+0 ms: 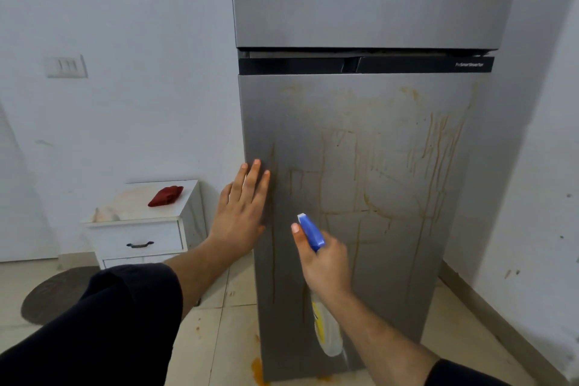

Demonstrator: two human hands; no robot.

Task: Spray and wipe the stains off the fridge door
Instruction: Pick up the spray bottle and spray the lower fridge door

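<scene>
Right hand point(326, 263): fist wrapped around spray bottle point(324, 327), blue nozzle above knuckles.
Left hand point(242, 213): flat, fingers spread, holding nothing, pressed to fridge door point(391, 197) edge.
Stains point(435, 147): orange streaks beyond nozzle.
Red cloth point(165, 196): far left, on white cabinet point(141, 238).

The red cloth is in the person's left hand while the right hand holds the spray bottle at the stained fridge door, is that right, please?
Not quite. The head view shows the red cloth lying on the white cabinet, not in the left hand, which is empty, flat against the fridge door. The right hand does hold the spray bottle at the stained door.
</scene>
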